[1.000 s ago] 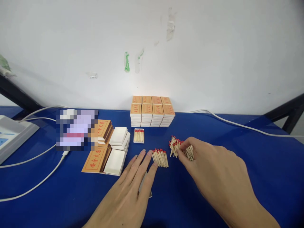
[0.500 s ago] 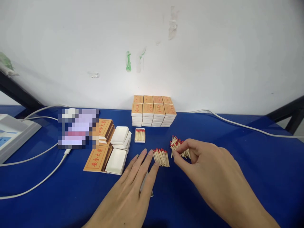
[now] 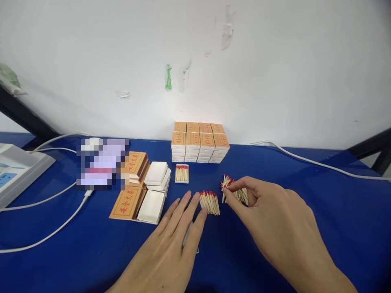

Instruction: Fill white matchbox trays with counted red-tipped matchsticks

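Two hands flank the match bundle (image 3: 209, 202): left hand (image 3: 171, 248) lies flat, released, touching it; right hand (image 3: 275, 219) pinches loose matches (image 3: 227, 185) just right of it.

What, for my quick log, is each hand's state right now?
Left hand: open, flat on the table, fingertips beside the neat matches.
Right hand: closed, pinching the loose matches.
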{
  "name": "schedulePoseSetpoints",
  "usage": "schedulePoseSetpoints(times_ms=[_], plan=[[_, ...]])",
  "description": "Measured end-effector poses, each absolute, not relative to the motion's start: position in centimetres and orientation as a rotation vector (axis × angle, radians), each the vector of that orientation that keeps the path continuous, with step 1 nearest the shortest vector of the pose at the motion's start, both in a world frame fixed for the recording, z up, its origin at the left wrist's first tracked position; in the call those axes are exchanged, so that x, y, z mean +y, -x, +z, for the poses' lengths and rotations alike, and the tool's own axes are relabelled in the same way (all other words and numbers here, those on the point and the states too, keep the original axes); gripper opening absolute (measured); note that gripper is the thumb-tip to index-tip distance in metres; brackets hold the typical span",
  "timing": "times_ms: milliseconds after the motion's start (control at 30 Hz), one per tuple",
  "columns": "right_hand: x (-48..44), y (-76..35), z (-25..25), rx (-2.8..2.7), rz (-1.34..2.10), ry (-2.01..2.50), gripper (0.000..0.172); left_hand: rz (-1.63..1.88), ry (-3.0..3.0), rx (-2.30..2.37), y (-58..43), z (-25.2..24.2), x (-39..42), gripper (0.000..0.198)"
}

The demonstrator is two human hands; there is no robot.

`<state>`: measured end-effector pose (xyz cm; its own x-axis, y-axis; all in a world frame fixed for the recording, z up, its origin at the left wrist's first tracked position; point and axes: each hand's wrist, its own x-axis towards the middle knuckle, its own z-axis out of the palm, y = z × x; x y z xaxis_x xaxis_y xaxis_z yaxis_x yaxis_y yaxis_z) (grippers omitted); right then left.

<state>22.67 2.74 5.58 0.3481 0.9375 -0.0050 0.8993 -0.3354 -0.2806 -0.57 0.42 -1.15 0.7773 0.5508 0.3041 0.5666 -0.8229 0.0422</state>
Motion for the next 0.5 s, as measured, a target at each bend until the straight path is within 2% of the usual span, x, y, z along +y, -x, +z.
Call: schedulePoseSetpoints(times_ms=[233, 400, 500], plan=[[3.0, -21.9, 4.4, -1.834, -0.031, 2.408, 0.015, -0.47, 2.882, -0.887, 0.5, -1.2, 0.4, 0.106], [2.6, -21.6, 4.3, -1.886, -0.086, 2.458, 0.016, -0.453, 2.862, -0.877, 0.5, -1.2, 0.6, 0.096], [2.5, -21.6, 4.4, -1.89, -0.058, 2.523, 0.017, -0.46, 2.865, -0.879, 0.6, -1.3, 0.6, 0.099]])
